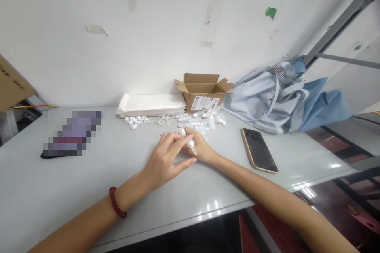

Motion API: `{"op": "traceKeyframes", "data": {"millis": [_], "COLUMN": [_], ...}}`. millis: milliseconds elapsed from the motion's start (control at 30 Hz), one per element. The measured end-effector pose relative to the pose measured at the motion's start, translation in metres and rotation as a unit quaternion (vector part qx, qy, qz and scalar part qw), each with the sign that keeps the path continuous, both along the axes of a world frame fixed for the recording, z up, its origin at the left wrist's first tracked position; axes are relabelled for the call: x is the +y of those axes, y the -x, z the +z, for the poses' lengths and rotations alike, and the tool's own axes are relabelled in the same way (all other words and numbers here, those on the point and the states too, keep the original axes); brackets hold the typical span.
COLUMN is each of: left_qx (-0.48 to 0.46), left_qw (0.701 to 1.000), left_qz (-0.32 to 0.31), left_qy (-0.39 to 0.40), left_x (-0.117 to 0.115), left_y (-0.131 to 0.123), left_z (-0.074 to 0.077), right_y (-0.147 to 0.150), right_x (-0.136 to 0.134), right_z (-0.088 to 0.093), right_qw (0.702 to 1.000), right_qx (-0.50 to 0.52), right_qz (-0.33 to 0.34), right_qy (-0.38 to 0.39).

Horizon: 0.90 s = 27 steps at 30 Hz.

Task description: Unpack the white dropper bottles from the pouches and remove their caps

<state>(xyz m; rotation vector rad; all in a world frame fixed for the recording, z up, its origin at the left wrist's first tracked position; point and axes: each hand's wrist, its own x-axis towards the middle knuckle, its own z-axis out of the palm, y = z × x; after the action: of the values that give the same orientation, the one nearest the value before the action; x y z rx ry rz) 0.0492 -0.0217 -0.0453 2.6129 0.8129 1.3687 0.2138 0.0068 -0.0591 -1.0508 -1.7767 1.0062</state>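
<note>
My left hand [166,160], with a red bead bracelet [117,202] on its wrist, has its thumb and forefinger spread apart. The forefinger's tip is close to, perhaps touching, a white-capped dropper bottle [190,143] whose thin nozzle points toward me. My right hand [202,146] is closed on that small bottle, its fingers partly hidden behind the left ones. Another white cap or bottle top [182,131] shows between the two hands; which hand holds it I cannot tell. Just behind lie several translucent small bottles [211,122] and loose white caps [135,120].
Rubber bands [165,119] lie beside the caps. A stack of white sleeves [154,104] and an open cardboard box [202,91] stand against the wall. To the right are a phone [259,150] and blue cloth [267,102]; at left, a blurred-out dark object [74,134].
</note>
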Motion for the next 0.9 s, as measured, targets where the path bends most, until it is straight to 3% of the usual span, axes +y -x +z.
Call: {"op": "traceKeyframes", "data": {"millis": [167,333,467,667,767,900], "left_qx": [-0.042,-0.161,-0.106,-0.031,-0.029,-0.02], "left_qw": [0.999,0.977,0.965,0.957,0.95,0.919], "left_qz": [0.012,0.1,0.153,0.111,0.095,0.032], "left_qy": [0.0,0.098,0.186,0.267,0.298,0.393], "left_x": [-0.003,0.0,0.013,0.021,0.022,0.025], "left_y": [-0.004,0.015,0.026,0.024,0.024,0.026], "left_z": [0.0,0.012,0.01,0.0,-0.003,-0.004], "right_y": [0.001,0.002,0.002,0.005,0.005,0.003], "right_x": [0.0,0.0,0.0,0.0,0.0,0.0], "right_z": [-0.001,0.001,0.001,0.0,-0.003,-0.008], "right_qw": [0.998,0.998,0.997,0.999,0.999,0.995], "right_qx": [-0.03,-0.061,-0.063,-0.038,-0.042,-0.041], "right_qz": [0.007,-0.026,-0.039,-0.027,0.008,0.073], "right_qy": [-0.051,0.016,0.025,-0.002,-0.02,-0.056]}}
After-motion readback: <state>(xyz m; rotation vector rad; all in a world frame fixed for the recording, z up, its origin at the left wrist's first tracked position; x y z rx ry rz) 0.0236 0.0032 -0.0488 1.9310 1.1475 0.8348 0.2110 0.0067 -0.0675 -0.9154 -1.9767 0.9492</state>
